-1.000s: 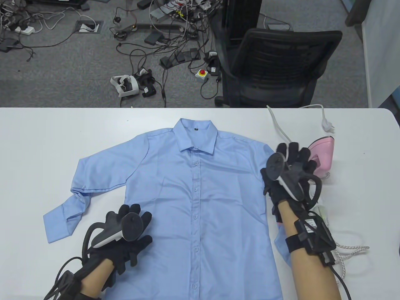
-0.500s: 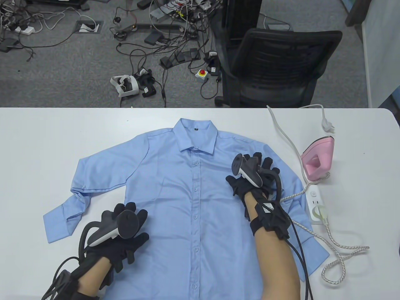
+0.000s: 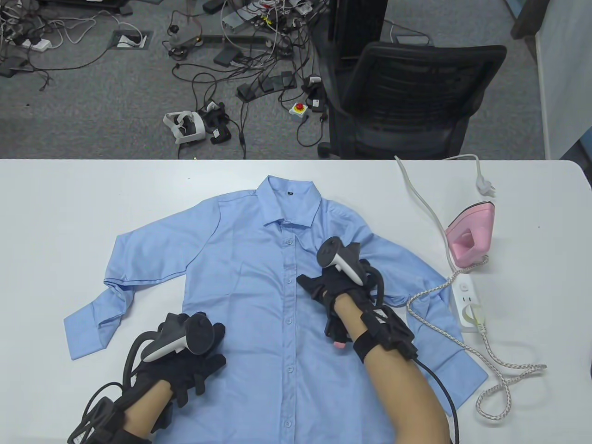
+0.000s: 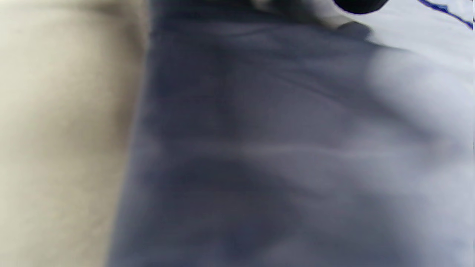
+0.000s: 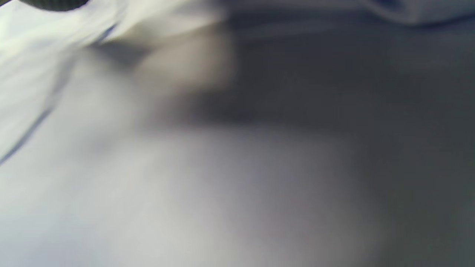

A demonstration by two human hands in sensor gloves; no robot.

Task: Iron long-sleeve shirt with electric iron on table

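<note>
Shirt [image 3: 259,277] lies face up and buttoned on the white table [image 3: 69,208], collar at the far side, sleeves out to both sides. Right hand [image 3: 340,282] rests on the chest just right of the placket — fingers hidden under the tracker, so whether they are flat or curled I cannot tell. Left hand [image 3: 189,351] presses the lower left front, fingers spread flat. Pink iron [image 3: 471,233] stands on end at the right, clear of the cloth, beside a power strip [image 3: 469,303].
</note>
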